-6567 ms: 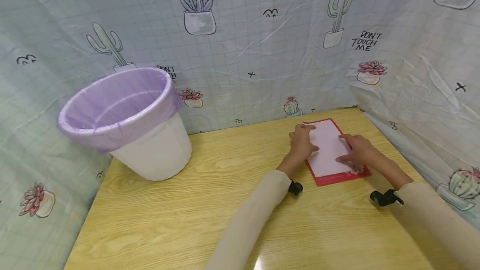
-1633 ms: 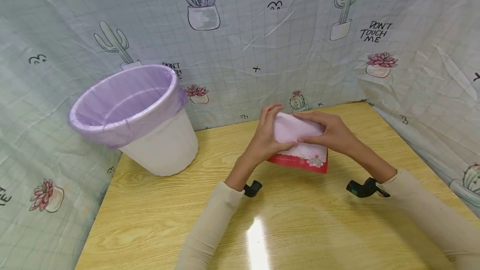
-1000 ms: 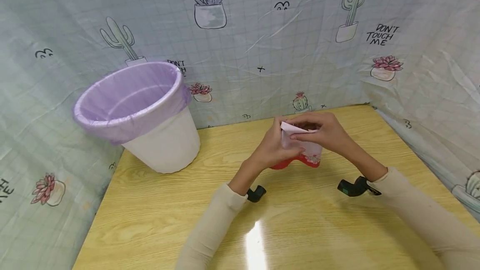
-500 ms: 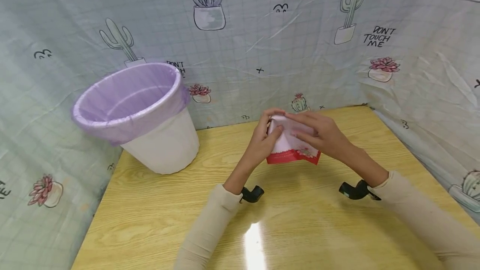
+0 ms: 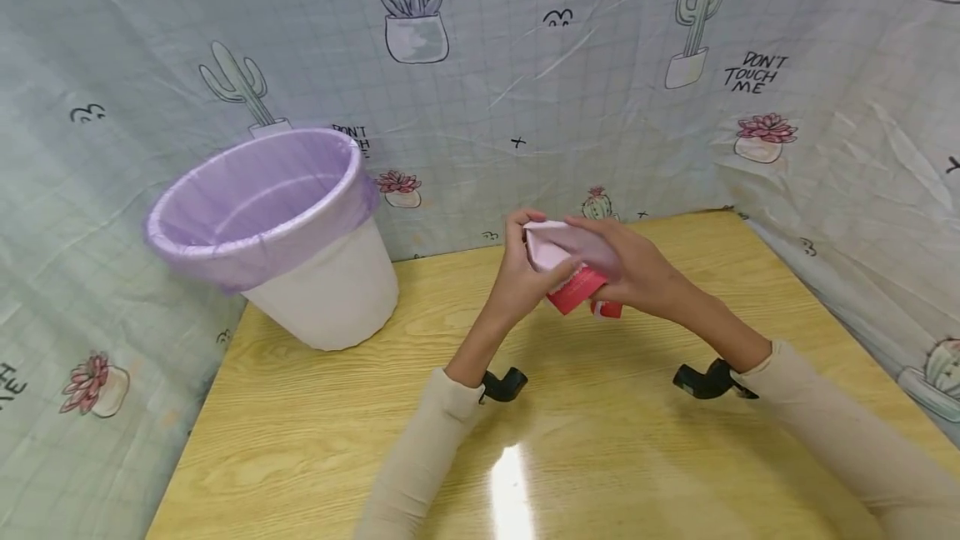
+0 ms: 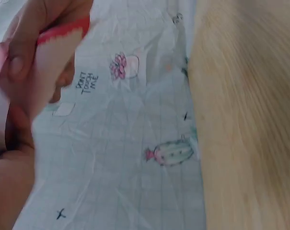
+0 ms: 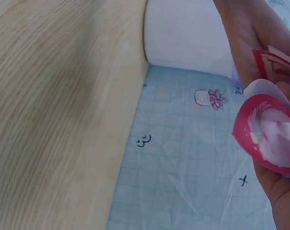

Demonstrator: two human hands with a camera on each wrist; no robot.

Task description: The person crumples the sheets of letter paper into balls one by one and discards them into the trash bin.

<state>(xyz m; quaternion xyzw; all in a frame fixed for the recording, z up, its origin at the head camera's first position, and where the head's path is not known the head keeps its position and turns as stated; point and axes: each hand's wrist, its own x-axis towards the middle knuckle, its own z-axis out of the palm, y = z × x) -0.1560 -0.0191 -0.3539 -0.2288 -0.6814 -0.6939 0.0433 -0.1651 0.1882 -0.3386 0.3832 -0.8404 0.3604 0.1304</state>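
Above the table, in the head view, both hands hold a pink sheet of paper with a red border, now bent and creased into a bundle. My left hand grips its left side, the thumb lying across the front near the red edge. On the other side my right hand holds it with fingers curled round the bent part. In the right wrist view the paper curls over, showing its red edge and a flower print. The left wrist view shows the paper blurred at the upper left. Some fingertips are hidden behind it.
A white bin with a purple liner over its rim stands at the table's left back. Behind the wooden table hangs a cactus-print cloth. Dark wrist-worn devices sit below both hands.
Earlier the sheet lay flat at the right of the table under both hands. It was then lifted left and bent; in the last half second it has been folded smaller between the hands.
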